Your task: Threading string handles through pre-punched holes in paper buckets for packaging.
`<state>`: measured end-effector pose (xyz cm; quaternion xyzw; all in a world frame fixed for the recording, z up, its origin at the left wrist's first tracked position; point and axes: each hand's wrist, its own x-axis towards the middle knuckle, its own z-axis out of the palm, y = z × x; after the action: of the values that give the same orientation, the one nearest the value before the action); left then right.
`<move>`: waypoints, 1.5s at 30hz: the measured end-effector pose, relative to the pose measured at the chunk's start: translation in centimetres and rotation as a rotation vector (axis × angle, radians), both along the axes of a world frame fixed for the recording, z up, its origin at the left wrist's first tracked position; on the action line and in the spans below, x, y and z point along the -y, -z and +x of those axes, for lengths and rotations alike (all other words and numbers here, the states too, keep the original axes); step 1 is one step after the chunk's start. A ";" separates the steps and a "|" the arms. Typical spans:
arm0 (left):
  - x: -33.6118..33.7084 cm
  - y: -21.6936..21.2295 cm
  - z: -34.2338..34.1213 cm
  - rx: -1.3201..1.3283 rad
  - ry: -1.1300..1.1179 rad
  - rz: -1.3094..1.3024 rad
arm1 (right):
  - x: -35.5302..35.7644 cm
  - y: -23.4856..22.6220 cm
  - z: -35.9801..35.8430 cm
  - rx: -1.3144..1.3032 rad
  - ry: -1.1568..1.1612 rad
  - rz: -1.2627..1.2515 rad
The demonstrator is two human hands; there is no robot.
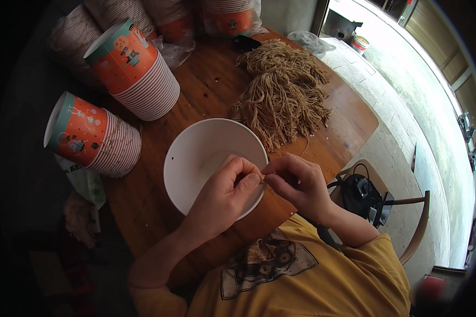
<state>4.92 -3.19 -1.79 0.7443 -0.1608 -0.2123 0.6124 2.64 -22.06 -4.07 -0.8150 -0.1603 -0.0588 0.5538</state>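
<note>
A white paper bucket [193,158] stands on the wooden table before me, its open mouth toward me and a small dark hole in its left wall. My left hand [228,186] reaches over the bucket, thumb and forefinger pinched together near its right rim. Facing it, my right hand [299,182] is also closed in a pinch. The fingertips of both nearly meet; a tiny tan bit shows between them, too small to name. Beyond the bucket to the right lies a heap of tan cords [285,92].
Two tilted stacks of orange and teal paper buckets, a nearer stack [92,137] and a farther stack [137,74], lie at the left. Plastic-wrapped stacks [227,18] stand behind. A black object [246,43] sits by the cords. A wooden chair [420,227] holds a black bag [358,194].
</note>
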 end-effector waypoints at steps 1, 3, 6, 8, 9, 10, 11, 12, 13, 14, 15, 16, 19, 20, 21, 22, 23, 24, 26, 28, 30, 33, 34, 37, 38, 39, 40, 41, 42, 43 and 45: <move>0.0 0.0 0.0 -0.016 -0.004 -0.009 | 0.0 0.0 0.0 -0.087 -0.014 0.047; 0.0 0.1 0.2 -0.044 0.006 -0.010 | -0.3 0.3 0.1 -0.056 -0.005 0.077; 0.0 -0.1 0.3 -0.100 0.029 -0.036 | -0.5 0.4 0.0 -0.046 -0.007 0.129; -0.2 0.0 0.6 -0.139 0.041 -0.064 | -0.6 0.4 0.1 -0.078 -0.019 0.150; -0.2 0.0 0.8 -0.276 0.044 -0.131 | -0.6 0.3 0.0 -0.058 -0.006 0.122; -0.3 0.0 0.9 -0.413 0.047 -0.197 | -0.6 0.2 0.0 -0.038 0.006 0.095; -0.3 0.0 1.0 -0.413 0.046 -0.197 | -0.6 0.3 0.1 -0.038 0.006 0.095; -0.3 -0.1 1.0 -0.428 0.036 -0.209 | -0.5 0.4 0.2 0.131 0.021 -0.009; -0.2 -0.1 1.0 -0.443 0.026 -0.221 | -0.3 0.6 0.2 0.299 0.037 -0.114; -0.2 -0.3 1.0 -0.444 0.026 -0.222 | 0.0 0.8 0.4 0.299 0.037 -0.115; -0.2 -0.4 1.0 -0.448 0.034 -0.230 | 0.3 0.9 0.8 0.462 0.014 -0.202; -0.2 -0.6 1.0 -0.450 0.039 -0.237 | 0.5 0.9 1.0 0.626 -0.013 -0.287; -0.5 0.0 1.2 -0.466 0.037 -0.259 | 0.5 0.4 1.2 0.687 -0.012 -0.334; -0.5 0.0 1.2 -0.466 0.037 -0.258 | 0.6 0.3 1.2 0.687 -0.011 -0.334; -0.5 0.0 1.2 -0.448 0.045 -0.239 | 0.7 0.2 1.3 0.623 -0.042 -0.295; -0.5 -0.1 1.1 -0.431 0.052 -0.219 | 0.8 0.2 1.3 0.558 -0.075 -0.256; -0.5 -0.2 1.1 -0.433 0.051 -0.219 | 0.9 0.2 1.4 0.556 -0.075 -0.255; -0.4 -0.3 1.0 -0.350 0.054 -0.157 | 1.0 0.1 1.7 0.579 -0.093 -0.292; -0.3 -0.5 0.8 -0.270 0.057 -0.094 | 1.2 -0.3 1.9 0.598 -0.111 -0.329; -0.2 -0.7 0.9 -0.236 0.097 0.001 | 1.4 -1.1 2.0 0.466 -0.174 -0.352; -0.2 -0.5 0.9 -0.232 0.124 -0.006 | 1.5 -0.6 2.5 0.279 -0.220 -0.197; -0.3 -0.5 0.9 -0.230 0.145 -0.018 | 1.3 -0.8 2.4 -0.224 -0.274 0.112; -0.3 -0.6 0.9 -0.235 0.146 -0.024 | 1.2 -0.8 2.3 -0.394 -0.282 0.283; -0.1 -0.8 0.9 -0.284 0.130 -0.073 | 1.6 -1.0 2.4 -0.647 -0.265 0.452; -0.2 -0.6 1.0 -0.283 0.128 -0.074 | 1.8 -1.1 2.4 -0.731 -0.242 0.449; -0.3 -0.4 1.1 -0.335 0.129 -0.102 | 2.0 -1.1 2.4 -0.730 -0.243 0.448; -0.4 -0.2 1.2 -0.387 0.133 -0.131 | 2.2 -1.2 2.3 -0.708 -0.264 0.453; -0.5 -0.1 1.3 -0.386 0.133 -0.131 | 2.2 -1.2 2.3 -0.685 -0.284 0.457; -0.5 0.0 1.3 -0.395 0.128 -0.149 | 2.0 -0.8 2.2 -0.684 -0.284 0.457; -0.5 0.0 1.3 -0.405 0.122 -0.166 | 1.6 -0.1 2.0 -0.513 -0.283 0.424; -0.4 -0.1 1.5 -0.418 0.129 -0.170 | 1.5 0.0 1.9 -0.342 -0.280 0.388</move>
<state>6.40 -2.77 -1.68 0.6183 -0.0949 -0.3862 0.6780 4.49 -23.52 -4.05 -0.6618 -0.1612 0.1269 0.7211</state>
